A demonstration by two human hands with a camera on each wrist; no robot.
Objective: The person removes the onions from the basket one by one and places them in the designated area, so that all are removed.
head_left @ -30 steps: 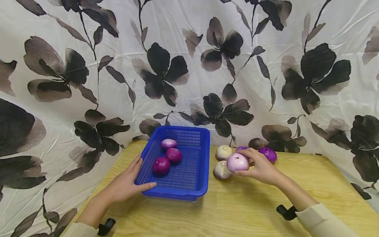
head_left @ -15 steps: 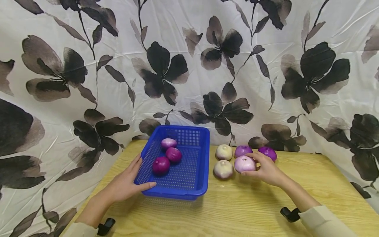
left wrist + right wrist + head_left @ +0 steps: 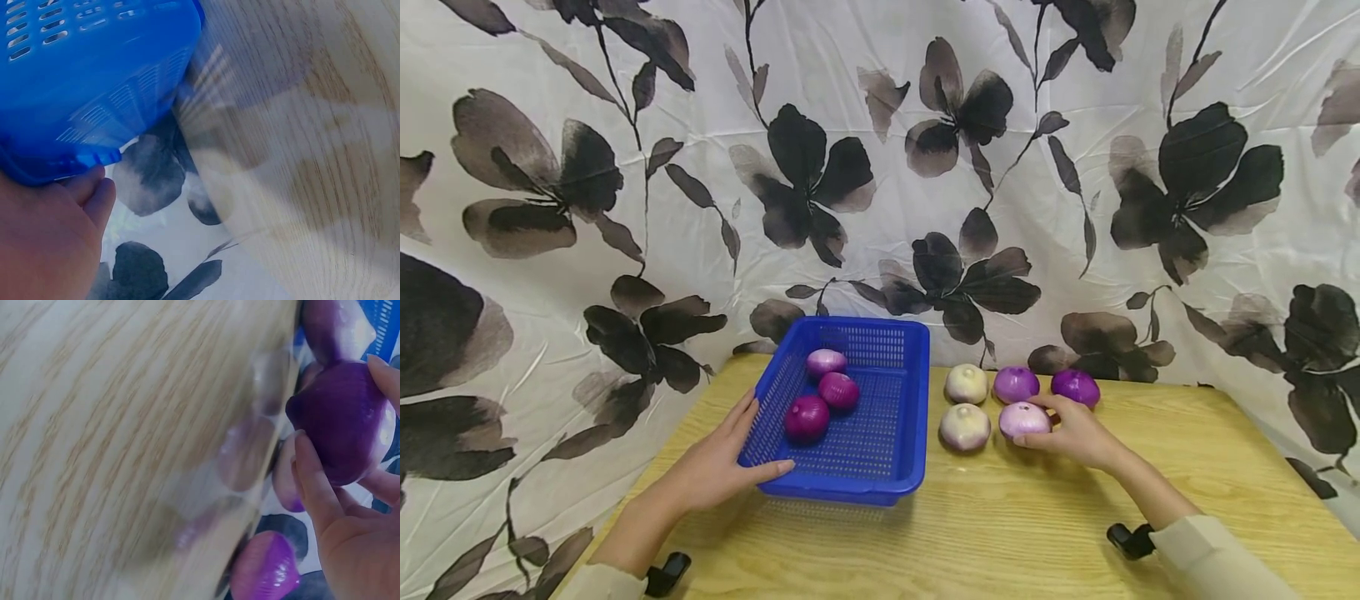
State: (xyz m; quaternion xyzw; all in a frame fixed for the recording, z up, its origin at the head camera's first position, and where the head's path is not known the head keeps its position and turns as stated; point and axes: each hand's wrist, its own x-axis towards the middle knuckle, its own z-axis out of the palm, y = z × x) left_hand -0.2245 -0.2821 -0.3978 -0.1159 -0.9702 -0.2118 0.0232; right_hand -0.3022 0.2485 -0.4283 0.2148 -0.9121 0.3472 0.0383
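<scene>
My left hand (image 3: 718,467) holds the near left corner of a blue plastic basket (image 3: 912,417), its thumb over the near rim and its fingers along the left side. In the left wrist view, fingertips (image 3: 94,184) meet the basket's rim. Three red onions lie in the basket: a paler one (image 3: 826,363), a middle one (image 3: 838,392) and a dark one (image 3: 807,419). My right hand (image 3: 1078,437) grips a pale purple onion (image 3: 1021,423) between thumb and fingers. This onion (image 3: 340,419) fills the grasp in the right wrist view, close over the table.
Beside the basket sit two whitish onions, one behind (image 3: 966,384) and one in front (image 3: 965,427). Further right are a purple onion (image 3: 1016,385) and a deeper purple one (image 3: 1076,388). A floral cloth (image 3: 850,208) hangs behind the wooden table (image 3: 985,533).
My right hand has carried the pale purple onion rightward and down, away from the whitish onions, to a spot in front of the purple one. My left hand and the basket stay put.
</scene>
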